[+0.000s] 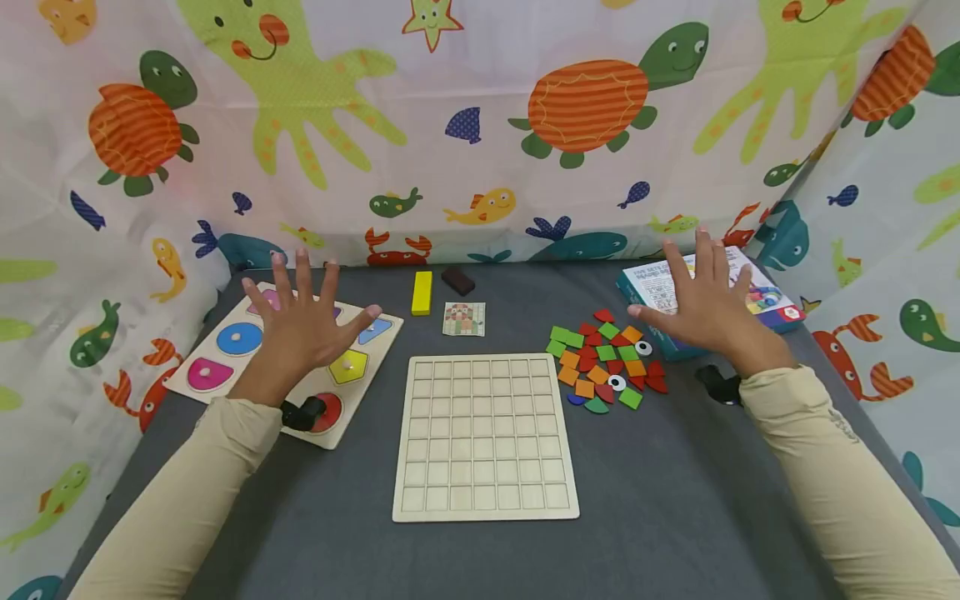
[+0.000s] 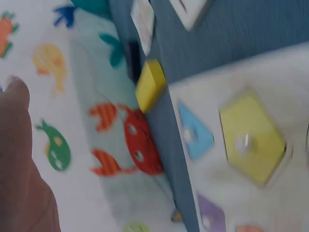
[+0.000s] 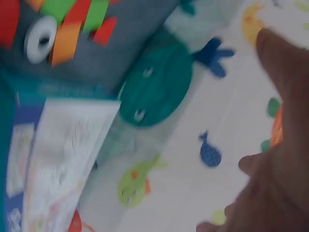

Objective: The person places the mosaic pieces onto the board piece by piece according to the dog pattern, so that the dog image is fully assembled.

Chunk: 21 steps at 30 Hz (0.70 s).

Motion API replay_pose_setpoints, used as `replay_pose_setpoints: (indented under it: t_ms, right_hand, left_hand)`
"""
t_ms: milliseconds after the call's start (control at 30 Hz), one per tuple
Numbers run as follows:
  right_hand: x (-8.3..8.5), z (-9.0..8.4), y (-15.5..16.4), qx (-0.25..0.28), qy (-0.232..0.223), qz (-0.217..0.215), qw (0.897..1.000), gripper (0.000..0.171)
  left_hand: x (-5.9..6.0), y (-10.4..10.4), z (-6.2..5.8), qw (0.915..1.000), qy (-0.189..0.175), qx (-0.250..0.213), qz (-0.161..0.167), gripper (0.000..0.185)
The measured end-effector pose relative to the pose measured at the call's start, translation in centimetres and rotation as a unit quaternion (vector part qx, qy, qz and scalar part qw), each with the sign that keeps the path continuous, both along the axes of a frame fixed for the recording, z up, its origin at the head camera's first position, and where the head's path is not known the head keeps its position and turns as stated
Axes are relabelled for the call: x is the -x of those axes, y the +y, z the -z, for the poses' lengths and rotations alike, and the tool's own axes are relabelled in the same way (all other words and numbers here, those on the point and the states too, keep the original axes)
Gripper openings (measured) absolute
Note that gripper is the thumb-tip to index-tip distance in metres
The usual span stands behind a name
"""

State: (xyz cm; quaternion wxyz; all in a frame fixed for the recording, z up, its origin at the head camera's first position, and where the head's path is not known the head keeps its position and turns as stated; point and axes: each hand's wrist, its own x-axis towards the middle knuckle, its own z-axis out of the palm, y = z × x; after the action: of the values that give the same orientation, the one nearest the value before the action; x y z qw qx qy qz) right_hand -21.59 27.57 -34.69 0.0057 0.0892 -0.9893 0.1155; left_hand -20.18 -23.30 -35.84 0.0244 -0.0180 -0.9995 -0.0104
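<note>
Between the grips, the grid board (image 1: pixel 486 437) holds no tiles; all tiles (image 1: pixel 606 361) lie beside the right hand (image 1: pixel 705 308). Both hands, left (image 1: pixel 303 325) included, are spread open, holding nothing.

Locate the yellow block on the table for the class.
In the head view, the yellow block lies at the table's far edge, left of the dark brown block and between the shape puzzle board and the small pattern card.
</note>
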Motion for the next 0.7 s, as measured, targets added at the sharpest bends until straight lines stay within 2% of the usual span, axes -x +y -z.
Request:
replay_pose_setpoints:
  t_ms: [67, 133, 233, 333, 467, 567, 700]
  right_hand:
    - [-0.7, 0.4, -0.6, 0.032, 0.012, -0.03, 0.999, 0.097]
    - [-1.6, 1.0, -1.3, 0.063, 0.013, -0.064, 0.996, 0.079]
    - [-3.0, 2.3, -2.3, 0.093, 0.002, -0.113, 0.989, 0.046]
    - [-4.0, 3.7, -3.0, 0.104, -0.019, -0.164, 0.981, 0.022]
    - [-4.7, 5.5, -3.8, 0.099, -0.036, -0.202, 0.974, 0.016]
    - [-5.0, 6.6, -4.1, 0.095, -0.038, -0.21, 0.972, 0.02]
    - [-5.5, 7.5, -4.4, 0.091, -0.034, -0.217, 0.971, 0.023]
  left_hand:
    - [-0.9, 0.6, 0.2, 0.9999, 0.004, -0.005, 0.014, 0.1]
    - [-2.1, 1.2, 0.5, 0.9992, -0.003, -0.017, 0.036, 0.095]
    - [-4.1, 2.1, 1.1, 0.9937, -0.051, -0.042, 0.09, 0.089]
    - [-6.3, 2.8, 1.9, 0.9794, -0.105, -0.076, 0.155, 0.085]
    - [-8.9, 3.6, 2.9, 0.9568, -0.148, -0.11, 0.225, 0.075]
    - [-10.5, 4.1, 3.6, 0.9426, -0.177, -0.123, 0.255, 0.072]
    - [-12.3, 4.7, 5.1, 0.9236, -0.21, -0.143, 0.287, 0.08]
